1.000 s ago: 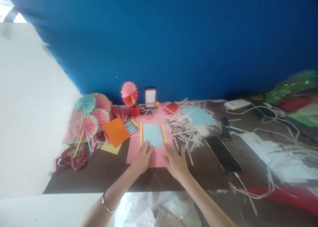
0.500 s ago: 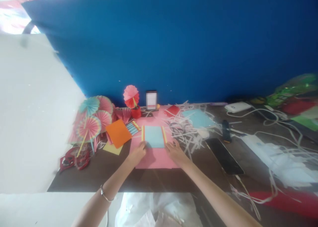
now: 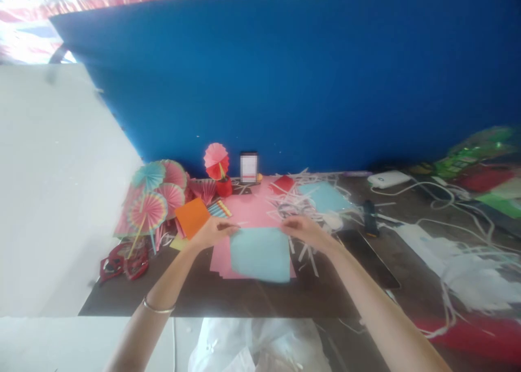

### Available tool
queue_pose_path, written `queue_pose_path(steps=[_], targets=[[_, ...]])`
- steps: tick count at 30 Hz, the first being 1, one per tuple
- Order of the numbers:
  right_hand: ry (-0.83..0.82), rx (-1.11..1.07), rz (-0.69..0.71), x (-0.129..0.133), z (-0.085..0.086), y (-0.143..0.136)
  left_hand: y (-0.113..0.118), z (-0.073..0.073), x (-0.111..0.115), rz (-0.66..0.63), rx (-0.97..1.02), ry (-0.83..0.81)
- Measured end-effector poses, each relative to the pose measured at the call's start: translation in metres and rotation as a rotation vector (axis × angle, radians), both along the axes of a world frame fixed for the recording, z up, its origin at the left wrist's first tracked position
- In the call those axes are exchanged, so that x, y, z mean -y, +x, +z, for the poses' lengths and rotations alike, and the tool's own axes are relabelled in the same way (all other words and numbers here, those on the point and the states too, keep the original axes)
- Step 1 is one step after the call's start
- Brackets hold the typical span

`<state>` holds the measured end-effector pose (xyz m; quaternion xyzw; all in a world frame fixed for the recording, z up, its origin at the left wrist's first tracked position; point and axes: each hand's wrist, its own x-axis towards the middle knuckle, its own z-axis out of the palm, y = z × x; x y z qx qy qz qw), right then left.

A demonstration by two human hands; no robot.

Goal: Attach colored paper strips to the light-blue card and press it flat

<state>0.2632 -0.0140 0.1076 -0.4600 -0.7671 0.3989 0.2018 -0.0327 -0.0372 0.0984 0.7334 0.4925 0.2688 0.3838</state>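
Note:
A light blue sheet of paper (image 3: 260,255) is held up by its far corners above pink paper (image 3: 254,206) on the dark table. My left hand (image 3: 215,231) pinches the far left corner, fingers closed. At the far right corner, my right hand (image 3: 303,231) pinches the same sheet. The side facing me is plain blue; no yellow and red edge strips show on it. Close to my left hand lie an orange paper square (image 3: 191,217) and a small pleated striped piece (image 3: 220,209).
Pleated paper fans (image 3: 148,212) and red scissors (image 3: 124,263) lie at left. A pink fan flower (image 3: 216,160) stands behind. White paper strips (image 3: 311,247), another blue sheet (image 3: 323,196), a phone (image 3: 372,261) and white cables (image 3: 443,198) cover the right side.
The blue sheet lay flat with yellow and red strips along both sides. Now it is lifted and turned, its plain side showing, and both hands have moved to its far corners.

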Motion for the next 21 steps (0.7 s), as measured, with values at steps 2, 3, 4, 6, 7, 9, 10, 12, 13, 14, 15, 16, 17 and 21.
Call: queue_pose_path(steps=[2,3,4,6,7,9,10,12,13,14,15,16,17,21], targets=[[0.079,0.081,0.022,-0.008,-0.001,-0.002,-0.002,-0.001,-0.012,-0.036,-0.104,0.069],[0.132,0.146,0.031,-0.012,-0.007,-0.005,-0.003,-0.005,-0.019,-0.065,-0.183,0.105],[0.204,0.229,0.019,-0.016,-0.014,-0.008,-0.003,-0.012,-0.025,-0.108,-0.264,0.138],[0.303,0.354,-0.011,-0.021,-0.033,-0.014,-0.001,-0.031,-0.035,-0.188,-0.448,0.261],[0.314,0.377,-0.015,-0.023,-0.044,-0.016,0.0,-0.04,-0.038,-0.205,-0.481,0.29],[0.347,0.426,-0.021,-0.024,-0.061,-0.018,0.002,-0.056,-0.041,-0.247,-0.514,0.333],[0.37,0.446,-0.013,-0.024,-0.068,-0.018,0.003,-0.062,-0.042,-0.271,-0.528,0.351],[0.422,0.474,0.03,-0.022,-0.078,-0.017,0.004,-0.07,-0.04,-0.307,-0.564,0.388],[0.451,0.487,0.052,-0.021,-0.081,-0.017,0.004,-0.073,-0.04,-0.319,-0.584,0.405],[0.481,0.5,0.076,-0.02,-0.084,-0.016,0.004,-0.075,-0.039,-0.33,-0.605,0.422],[0.513,0.513,0.101,-0.019,-0.085,-0.015,0.003,-0.077,-0.038,-0.339,-0.626,0.438],[0.544,0.528,0.128,-0.018,-0.086,-0.014,0.003,-0.079,-0.038,-0.349,-0.646,0.453],[0.576,0.543,0.157,-0.017,-0.088,-0.014,0.002,-0.081,-0.037,-0.359,-0.665,0.468],[0.69,0.607,0.237,-0.014,-0.094,-0.012,-0.001,-0.088,-0.036,-0.386,-0.72,0.521]])
